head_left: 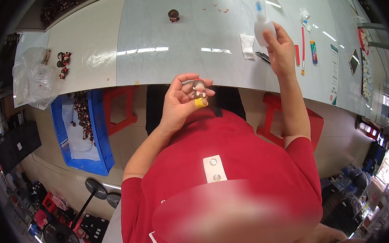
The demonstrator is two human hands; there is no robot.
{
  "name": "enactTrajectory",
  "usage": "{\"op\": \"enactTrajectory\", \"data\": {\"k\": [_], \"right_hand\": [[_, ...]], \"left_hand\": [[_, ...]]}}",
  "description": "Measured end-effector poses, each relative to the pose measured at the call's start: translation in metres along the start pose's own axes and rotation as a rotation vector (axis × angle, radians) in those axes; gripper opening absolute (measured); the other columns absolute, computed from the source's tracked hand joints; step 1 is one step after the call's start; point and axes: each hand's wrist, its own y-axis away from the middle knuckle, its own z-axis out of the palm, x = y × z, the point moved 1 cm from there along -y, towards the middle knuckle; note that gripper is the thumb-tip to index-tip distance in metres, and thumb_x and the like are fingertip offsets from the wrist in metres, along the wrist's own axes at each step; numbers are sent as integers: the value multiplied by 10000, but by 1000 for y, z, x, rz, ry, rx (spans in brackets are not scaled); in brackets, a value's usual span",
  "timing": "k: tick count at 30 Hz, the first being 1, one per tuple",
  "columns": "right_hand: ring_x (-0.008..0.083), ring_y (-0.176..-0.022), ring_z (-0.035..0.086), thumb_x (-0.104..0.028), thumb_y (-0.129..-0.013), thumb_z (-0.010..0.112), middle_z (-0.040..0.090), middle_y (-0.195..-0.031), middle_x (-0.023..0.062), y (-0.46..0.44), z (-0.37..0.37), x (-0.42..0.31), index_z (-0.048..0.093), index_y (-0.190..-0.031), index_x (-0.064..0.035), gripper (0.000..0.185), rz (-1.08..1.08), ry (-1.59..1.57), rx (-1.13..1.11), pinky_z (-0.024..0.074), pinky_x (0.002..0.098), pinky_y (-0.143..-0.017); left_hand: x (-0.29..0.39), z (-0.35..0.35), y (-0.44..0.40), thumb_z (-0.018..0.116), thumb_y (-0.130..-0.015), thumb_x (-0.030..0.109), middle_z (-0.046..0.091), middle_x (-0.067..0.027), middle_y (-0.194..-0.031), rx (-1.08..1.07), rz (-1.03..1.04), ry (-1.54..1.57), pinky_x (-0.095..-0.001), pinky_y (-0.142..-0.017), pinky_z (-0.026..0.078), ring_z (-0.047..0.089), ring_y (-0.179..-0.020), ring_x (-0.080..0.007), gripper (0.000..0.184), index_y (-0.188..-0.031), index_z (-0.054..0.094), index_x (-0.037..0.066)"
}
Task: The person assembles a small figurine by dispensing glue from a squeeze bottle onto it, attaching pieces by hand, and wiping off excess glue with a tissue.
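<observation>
Head view: a small dark-brown and pale figurine (198,87) sits pinched between the thumb and fingers of the left hand (180,97), by the near edge of the glossy white bench (168,64). Farther right, the right hand (281,52) has its fingers closed around a translucent white squeeze bottle (262,29), near a folded white tissue (247,46).

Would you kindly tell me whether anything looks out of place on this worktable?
A few small peach-coloured bits lie scattered on the tabletop, right of a lone figurine. They look like stray scraps, though they are too small to identify.
</observation>
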Motion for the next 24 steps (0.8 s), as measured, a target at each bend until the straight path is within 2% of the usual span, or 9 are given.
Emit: {"op": "enactTrajectory", "data": {"k": [3,7,10,13,16,19,20,24], "right_hand": [[126,-956,581,-109,-855,650,632,-1049,85,-30,-5,13,508,-1137,22,342,-142,134,-6,448,269,-864],[92,-940,579,-109,-819,686,648,-1011,68,-59,-14,35,499,-1098,-21,347,-237,364,42,449,217,-812],[85,-938,576,-131,-803,701,659,-976,40,-66,-16,46,503,-1091,-36,362,-169,374,92,439,237,-820],[129,-987,568,-169,-787,717,635,-1057,54,-67,-20,47,493,-1138,-31,439,-124,392,81,423,300,-863],[180,-1045,547,-184,-783,715,585,-1152,79,-55,-18,35,473,-1199,-30,506,-284,685,179,404,350,-892],[211,-1088,526,-188,-782,710,540,-1208,96,-27,-5,11,448,-1247,-32,556,-433,784,274,407,356,-883],[191,-1034,544,-130,-794,687,565,-1160,87,-17,0,8,468,-1215,-27,486,-486,745,271,420,323,-852],[162,-933,558,-27,-799,651,597,-1083,74,25,16,14,535,-1114,-17,337,-290,390,-100,431,267,-798]], "left_hand": [[5,1,1,716,-755,15,581,-208,-1142,-23,-23,-15,-315,-881,511,616,-1012,-238,572,-1240,413,15],[8,1,2,737,-738,31,602,-174,-1117,-43,-7,-59,-299,-878,502,607,-1020,-227,595,-1258,446,11],[9,-1,3,740,-729,18,602,-149,-1110,-55,-3,-43,-287,-852,496,595,-1003,-197,600,-1263,464,12],[9,-2,3,734,-725,0,597,-135,-1103,-50,10,-40,-279,-830,490,582,-978,-170,597,-1263,478,16],[8,-4,3,726,-725,-13,590,-132,-1108,-55,29,-48,-281,-822,492,579,-967,-164,591,-1263,484,21],[11,-5,3,719,-731,-16,588,-133,-1107,-58,39,-70,-281,-818,493,580,-962,-165,595,-1266,462,30],[11,-6,4,718,-747,0,586,-126,-1114,-63,45,-53,-280,-831,492,575,-976,-155,577,-1260,454,37],[7,-12,1,715,-781,34,584,-117,-1129,-94,70,-19,-290,-872,484,571,-1010,-148,542,-1238,424,62]]}}
